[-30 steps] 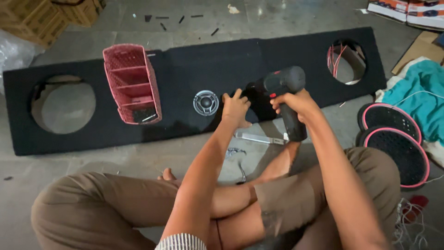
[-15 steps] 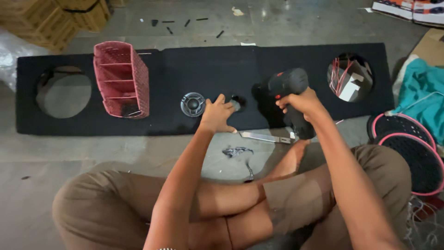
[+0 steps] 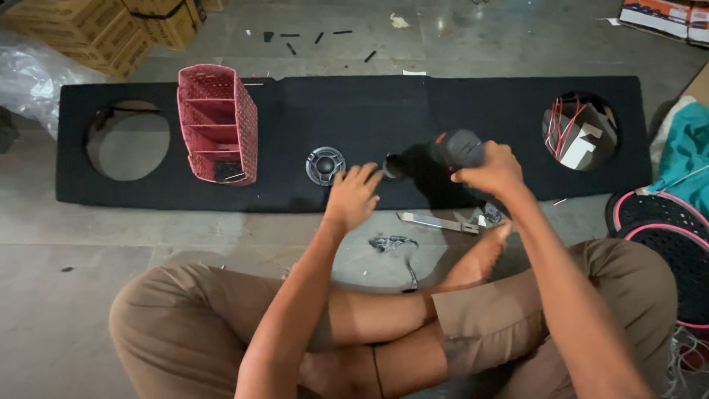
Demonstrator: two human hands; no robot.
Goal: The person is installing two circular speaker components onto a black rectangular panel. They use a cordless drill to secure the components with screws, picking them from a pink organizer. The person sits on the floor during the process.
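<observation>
Drill (image 3: 452, 150) | right hand (image 3: 496, 171) grasping | left hand (image 3: 353, 195) released, seemingly touching black board (image 3: 354, 111) | concrete floor (image 3: 74, 244)

Left hand (image 3: 353, 196) now off the drill's (image 3: 443, 154) nose, nearer the small round speaker (image 3: 325, 165).

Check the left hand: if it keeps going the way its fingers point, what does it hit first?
Probably nothing solid: the left hand lies on the black panel, fingers pointing up-right, past the small round speaker towards bare felt left of the drill's nose. Depth unclear.
</observation>
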